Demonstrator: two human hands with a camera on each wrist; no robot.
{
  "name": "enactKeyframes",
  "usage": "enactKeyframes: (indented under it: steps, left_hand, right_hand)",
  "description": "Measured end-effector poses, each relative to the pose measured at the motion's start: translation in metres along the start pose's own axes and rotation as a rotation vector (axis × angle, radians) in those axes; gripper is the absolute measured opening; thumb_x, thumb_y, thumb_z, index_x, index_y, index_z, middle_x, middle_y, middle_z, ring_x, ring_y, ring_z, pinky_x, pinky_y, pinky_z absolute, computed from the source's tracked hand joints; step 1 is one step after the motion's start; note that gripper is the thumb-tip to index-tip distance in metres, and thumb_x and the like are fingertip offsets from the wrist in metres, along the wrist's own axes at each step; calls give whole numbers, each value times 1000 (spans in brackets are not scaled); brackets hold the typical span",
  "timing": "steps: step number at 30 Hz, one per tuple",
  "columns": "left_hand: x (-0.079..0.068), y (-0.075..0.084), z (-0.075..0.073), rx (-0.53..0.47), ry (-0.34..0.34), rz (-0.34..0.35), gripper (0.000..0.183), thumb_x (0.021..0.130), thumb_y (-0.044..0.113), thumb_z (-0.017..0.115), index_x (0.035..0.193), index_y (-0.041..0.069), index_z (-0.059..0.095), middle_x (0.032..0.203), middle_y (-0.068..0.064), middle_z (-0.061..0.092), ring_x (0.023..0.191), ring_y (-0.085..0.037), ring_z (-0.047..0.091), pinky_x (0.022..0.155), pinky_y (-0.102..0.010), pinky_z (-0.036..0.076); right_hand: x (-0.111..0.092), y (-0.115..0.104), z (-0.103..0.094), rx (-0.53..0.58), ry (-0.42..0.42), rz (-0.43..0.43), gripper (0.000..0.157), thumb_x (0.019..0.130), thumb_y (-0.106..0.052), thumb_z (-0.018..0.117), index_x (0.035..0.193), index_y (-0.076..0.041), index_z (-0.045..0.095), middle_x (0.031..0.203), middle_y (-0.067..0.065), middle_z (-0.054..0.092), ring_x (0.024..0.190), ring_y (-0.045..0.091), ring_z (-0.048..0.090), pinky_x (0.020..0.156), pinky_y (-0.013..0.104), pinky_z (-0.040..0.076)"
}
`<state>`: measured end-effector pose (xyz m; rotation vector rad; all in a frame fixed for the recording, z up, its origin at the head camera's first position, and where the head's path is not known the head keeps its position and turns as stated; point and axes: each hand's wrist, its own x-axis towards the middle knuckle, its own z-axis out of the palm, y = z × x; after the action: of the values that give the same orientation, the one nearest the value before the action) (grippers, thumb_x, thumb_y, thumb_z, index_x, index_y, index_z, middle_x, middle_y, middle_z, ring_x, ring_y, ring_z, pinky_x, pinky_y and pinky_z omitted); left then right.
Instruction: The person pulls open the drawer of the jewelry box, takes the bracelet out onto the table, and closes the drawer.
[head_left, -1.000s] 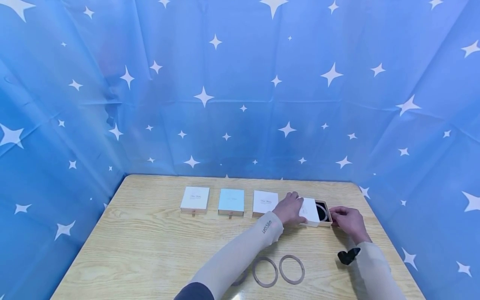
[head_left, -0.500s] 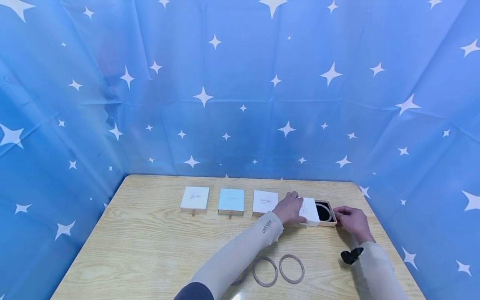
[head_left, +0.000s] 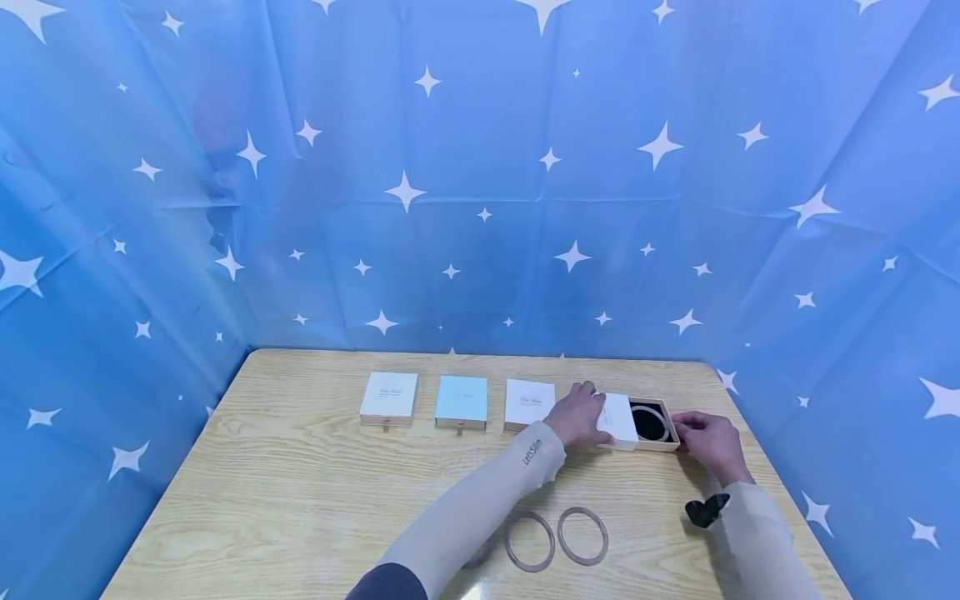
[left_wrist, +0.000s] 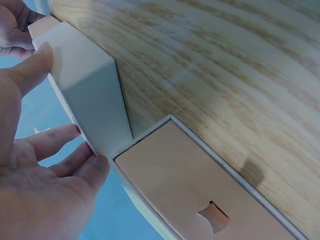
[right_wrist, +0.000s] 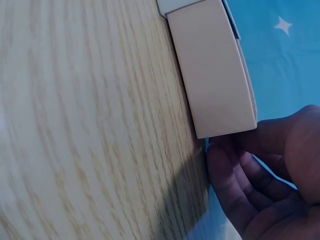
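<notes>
In the head view a white box sleeve [head_left: 619, 422] lies at the right of the row of boxes. My left hand [head_left: 576, 418] grips it, thumb on the near side and fingers on the far side. Out of its right end sticks a tan drawer [head_left: 675, 437] with a black lining, where a pale bangle [head_left: 667, 427] lies. My right hand [head_left: 712, 443] pinches the drawer's outer end. In the right wrist view the fingertips of the right hand [right_wrist: 265, 180] meet the drawer's end [right_wrist: 212, 70]; the exact grip is partly hidden.
Left of it stand a white box [head_left: 528, 403], a light blue box [head_left: 461, 400] and another white box [head_left: 389, 396]. Two bangles, a left one [head_left: 552, 543] and a right one [head_left: 606, 538], lie on the wooden table [head_left: 262, 483]. A third bangle [head_left: 480, 558] is partly behind the left forearm.
My right hand has moved right, drawing the drawer further out of the sleeve and uncovering more of the bangle. The left hand has stayed on the sleeve.
</notes>
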<state>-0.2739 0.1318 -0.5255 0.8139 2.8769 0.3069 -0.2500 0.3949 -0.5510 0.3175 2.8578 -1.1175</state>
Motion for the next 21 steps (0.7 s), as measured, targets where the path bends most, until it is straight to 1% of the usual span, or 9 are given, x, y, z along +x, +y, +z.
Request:
enactKeyframes:
  steps: [5, 8, 11, 12, 14, 17, 19, 21]
  left_hand:
    - [-1, 1, 0, -4, -1, -1, 76, 91, 59, 70, 151, 18, 50, 154, 1, 45, 140, -14, 44, 111, -22, 45]
    - [-1, 1, 0, -8, -4, 0, 75, 91, 59, 70, 151, 19, 50, 153, 2, 45, 139, -13, 44, 110, -22, 45]
    - [0, 0, 1, -13, -6, 0, 76, 90, 60, 70, 151, 19, 50, 152, 2, 46, 139, -13, 44, 111, -22, 45]
    - [1, 0, 2, -14, -5, -1, 76, 90, 61, 70, 151, 19, 50, 153, 2, 45, 139, -13, 44, 111, -22, 45]
    - [2, -1, 3, -11, -5, -2, 77, 90, 61, 69, 151, 19, 50, 153, 2, 45, 139, -13, 44, 112, -22, 44]
    - [2, -1, 4, -14, -4, -7, 76, 90, 61, 70, 151, 19, 50, 153, 2, 45, 139, -14, 44, 112, -22, 44]
    - [2, 0, 3, -16, -4, -8, 76, 90, 61, 70, 151, 20, 50, 153, 2, 45, 139, -13, 44, 111, -22, 45]
    - [1, 0, 3, -22, -2, -9, 76, 90, 60, 70, 151, 19, 51, 152, 3, 46, 139, -13, 44, 110, -22, 45]
  right_hand:
    - [-1, 0, -2, -9, -9, -9, 33, 100, -17, 57, 122, 4, 69, 101, 17, 76, 70, 11, 69, 61, 25, 52]
    - [-2, 0, -4, -23, -23, -10, 34, 102, -21, 55, 124, 3, 69, 98, 15, 76, 72, 12, 69, 62, 26, 53]
    - [-3, -1, -6, -53, -23, -14, 40, 105, -30, 52, 129, -1, 67, 97, 11, 76, 76, 13, 68, 65, 27, 51]
    - [-4, -2, -7, -60, -21, -25, 43, 105, -33, 51, 130, -1, 66, 99, 13, 76, 78, 15, 69, 66, 28, 51]
    - [-5, -4, -8, -72, -14, -50, 48, 106, -39, 51, 134, -1, 63, 108, 17, 73, 86, 21, 70, 69, 28, 51]
    - [-8, -8, -8, -96, -11, -110, 54, 105, -45, 53, 139, -3, 59, 126, 23, 66, 105, 32, 67, 74, 30, 51]
    - [-10, -10, -8, -95, -22, -146, 57, 104, -47, 55, 143, -5, 56, 135, 24, 61, 115, 38, 63, 77, 34, 54]
    - [-12, -13, -8, -101, -31, -189, 60, 102, -47, 58, 145, -5, 54, 139, 26, 58, 119, 43, 60, 80, 41, 56]
